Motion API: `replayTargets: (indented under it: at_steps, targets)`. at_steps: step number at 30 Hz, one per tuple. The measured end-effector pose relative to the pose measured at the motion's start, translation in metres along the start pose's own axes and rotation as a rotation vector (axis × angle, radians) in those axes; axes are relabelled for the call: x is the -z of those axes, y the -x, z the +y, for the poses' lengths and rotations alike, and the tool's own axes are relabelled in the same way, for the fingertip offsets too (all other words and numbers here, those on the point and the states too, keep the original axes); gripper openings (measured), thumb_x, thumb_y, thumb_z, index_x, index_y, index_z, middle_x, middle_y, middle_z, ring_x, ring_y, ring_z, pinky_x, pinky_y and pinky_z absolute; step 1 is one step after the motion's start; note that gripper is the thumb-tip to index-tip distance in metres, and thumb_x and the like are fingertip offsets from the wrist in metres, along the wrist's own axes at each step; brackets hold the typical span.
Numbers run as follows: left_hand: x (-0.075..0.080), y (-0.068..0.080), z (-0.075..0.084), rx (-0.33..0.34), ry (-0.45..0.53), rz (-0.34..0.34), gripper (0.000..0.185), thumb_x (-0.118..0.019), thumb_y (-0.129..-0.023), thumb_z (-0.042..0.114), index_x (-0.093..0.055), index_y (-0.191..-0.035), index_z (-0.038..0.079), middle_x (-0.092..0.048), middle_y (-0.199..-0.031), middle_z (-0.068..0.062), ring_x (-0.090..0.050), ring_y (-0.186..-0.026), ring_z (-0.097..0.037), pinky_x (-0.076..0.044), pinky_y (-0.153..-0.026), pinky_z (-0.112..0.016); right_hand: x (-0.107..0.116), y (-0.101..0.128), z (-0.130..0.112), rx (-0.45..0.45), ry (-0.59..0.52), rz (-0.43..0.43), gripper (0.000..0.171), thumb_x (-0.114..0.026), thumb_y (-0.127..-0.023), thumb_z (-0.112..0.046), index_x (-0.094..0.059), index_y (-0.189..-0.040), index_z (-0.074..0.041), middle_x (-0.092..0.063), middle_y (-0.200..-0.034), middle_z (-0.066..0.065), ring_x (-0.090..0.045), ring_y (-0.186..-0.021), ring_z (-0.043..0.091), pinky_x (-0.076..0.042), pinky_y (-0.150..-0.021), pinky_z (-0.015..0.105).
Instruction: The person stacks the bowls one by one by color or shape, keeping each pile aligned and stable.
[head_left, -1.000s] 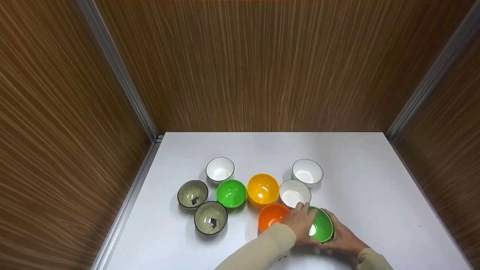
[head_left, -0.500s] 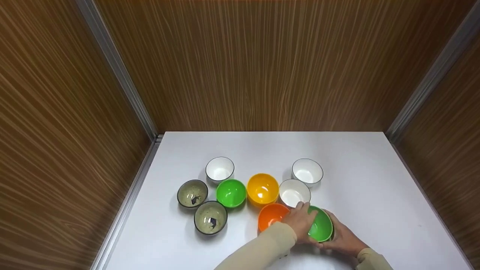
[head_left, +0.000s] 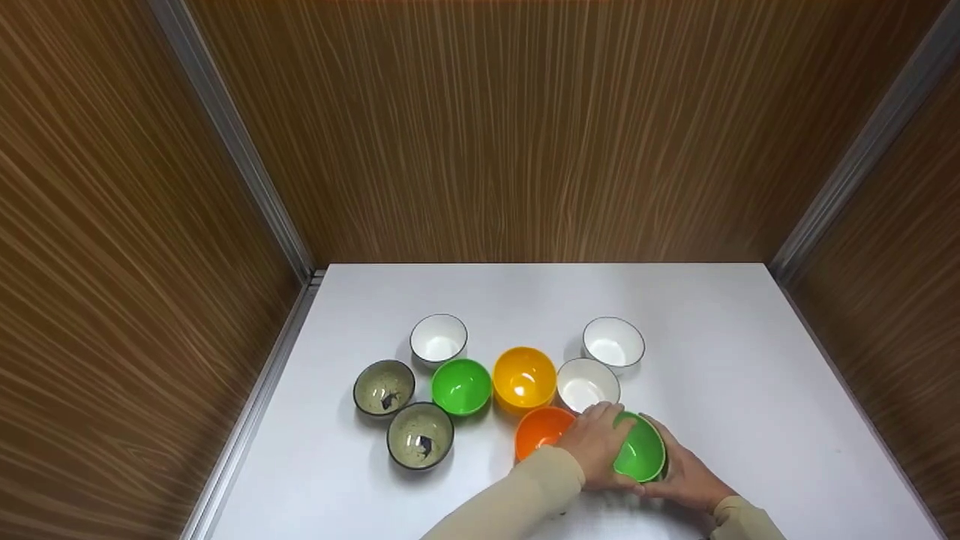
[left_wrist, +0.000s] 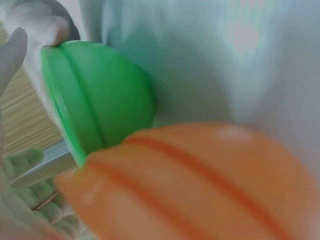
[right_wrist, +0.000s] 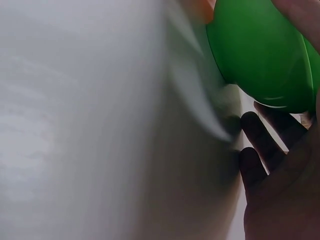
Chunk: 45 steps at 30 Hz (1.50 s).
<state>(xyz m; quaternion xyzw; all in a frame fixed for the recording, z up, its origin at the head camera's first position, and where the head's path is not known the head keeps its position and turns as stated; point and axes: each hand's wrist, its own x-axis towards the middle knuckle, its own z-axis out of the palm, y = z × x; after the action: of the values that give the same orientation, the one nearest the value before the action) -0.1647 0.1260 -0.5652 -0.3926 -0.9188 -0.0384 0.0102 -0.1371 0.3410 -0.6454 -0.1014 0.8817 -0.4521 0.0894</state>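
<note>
i have both hands, left (head_left: 596,444) and right (head_left: 686,472), gripping the tilted green bowl (head_left: 640,450) beside the orange bowl (head_left: 541,431); it isn't nested anywhere yet, other bowls untouched.

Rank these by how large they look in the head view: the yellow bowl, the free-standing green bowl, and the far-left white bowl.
1. yellow bowl
2. free-standing green bowl, only slightly smaller
3. far-left white bowl; it sits farther from the camera, so part of the difference may be distance.

nine bowls (head_left: 523,377), two hands (head_left: 598,452)
</note>
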Motion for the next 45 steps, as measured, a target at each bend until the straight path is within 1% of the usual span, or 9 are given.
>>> replayTargets:
  at_steps: [6, 13, 19, 24, 28, 35, 40, 43, 45]
  targets:
    - [0.031, 0.016, -0.019, -0.027, 0.106, 0.057, 0.093, -0.064, -0.072, 0.072, -0.038, -0.145, 0.021, -0.035, -0.150, 0.001, -0.030, -0.138, -0.014, -0.024, -0.115, -0.029, 0.000, 0.003, -0.001, 0.057, -0.042, 0.010, 0.119, -0.091, -0.059, -0.030, -0.019, -0.153, -0.012, -0.040, -0.147, 0.014, -0.043, -0.127, 0.032, -0.032, -0.106, 0.057]
    - [0.067, 0.039, -0.053, 0.047, 0.236, 0.136, 0.094, -0.067, -0.075, 0.066, -0.034, -0.148, 0.017, -0.030, -0.154, 0.001, -0.027, -0.141, -0.017, -0.027, -0.114, -0.037, 0.002, 0.003, 0.000, 0.121, -0.071, 0.019, 0.118, -0.092, -0.058, -0.027, -0.022, -0.152, -0.012, -0.041, -0.146, 0.017, -0.040, -0.129, 0.040, -0.029, -0.105, 0.065]
    - [0.078, 0.054, -0.083, 0.077, 0.241, 0.264, 0.088, -0.069, -0.077, 0.061, -0.038, -0.144, 0.013, -0.039, -0.146, -0.003, -0.036, -0.134, -0.020, -0.033, -0.112, -0.035, 0.003, 0.003, 0.001, 0.105, -0.052, 0.015, 0.120, -0.092, -0.058, -0.029, -0.020, -0.152, -0.008, -0.038, -0.146, 0.022, -0.038, -0.130, 0.043, -0.028, -0.105, 0.066]
    - [0.080, 0.069, -0.111, 0.139, 0.234, 0.343, 0.081, -0.073, -0.079, 0.053, -0.042, -0.141, 0.010, -0.046, -0.140, -0.007, -0.041, -0.130, -0.022, -0.036, -0.110, -0.036, 0.002, 0.001, 0.002, 0.069, -0.069, -0.004, 0.119, -0.091, -0.060, -0.029, -0.019, -0.152, -0.011, -0.038, -0.147, 0.020, -0.037, -0.132, 0.042, -0.026, -0.106, 0.065]
    - [0.081, 0.084, -0.135, 0.244, 0.229, 0.314, 0.080, -0.072, -0.080, 0.049, -0.042, -0.141, 0.006, -0.048, -0.138, -0.010, -0.043, -0.128, -0.025, -0.036, -0.110, -0.039, 0.002, 0.001, 0.002, 0.064, -0.069, -0.010, 0.117, -0.091, -0.060, -0.028, -0.020, -0.152, -0.012, -0.039, -0.146, 0.018, -0.038, -0.131, 0.041, -0.027, -0.107, 0.064]
    - [0.077, 0.105, -0.173, 0.465, 0.253, 0.169, 0.088, -0.074, -0.076, 0.055, -0.042, -0.141, 0.004, -0.049, -0.134, -0.016, -0.047, -0.122, -0.031, -0.040, -0.106, -0.044, 0.003, 0.001, 0.001, 0.066, -0.090, -0.008, 0.119, -0.092, -0.059, -0.026, -0.020, -0.152, -0.010, -0.038, -0.148, 0.018, -0.036, -0.133, 0.041, -0.025, -0.108, 0.064]
    - [0.064, 0.111, -0.184, 0.581, 0.237, 0.044, 0.102, -0.074, -0.068, 0.065, -0.040, -0.143, 0.004, -0.054, -0.125, -0.018, -0.052, -0.112, -0.034, -0.046, -0.098, -0.049, 0.003, 0.001, 0.000, 0.067, -0.095, -0.008, 0.118, -0.092, -0.059, -0.025, -0.020, -0.152, -0.012, -0.039, -0.147, 0.018, -0.037, -0.132, 0.040, -0.026, -0.107, 0.064]
    - [0.055, 0.112, -0.184, 0.621, 0.235, 0.021, 0.105, -0.074, -0.066, 0.067, -0.040, -0.142, 0.004, -0.055, -0.122, -0.021, -0.053, -0.111, -0.036, -0.046, -0.096, -0.051, 0.003, 0.002, -0.001, 0.073, -0.106, -0.003, 0.117, -0.092, -0.058, -0.024, -0.022, -0.151, -0.013, -0.041, -0.146, 0.018, -0.039, -0.130, 0.040, -0.028, -0.106, 0.064]
    - [0.050, 0.111, -0.184, 0.644, 0.237, 0.011, 0.104, -0.074, -0.066, 0.067, -0.039, -0.142, 0.005, -0.054, -0.124, -0.022, -0.052, -0.114, -0.038, -0.045, -0.097, -0.053, 0.002, 0.003, -0.004, 0.080, -0.110, 0.007, 0.117, -0.092, -0.057, -0.020, -0.022, -0.151, -0.010, -0.041, -0.145, 0.020, -0.039, -0.129, 0.041, -0.028, -0.105, 0.065]
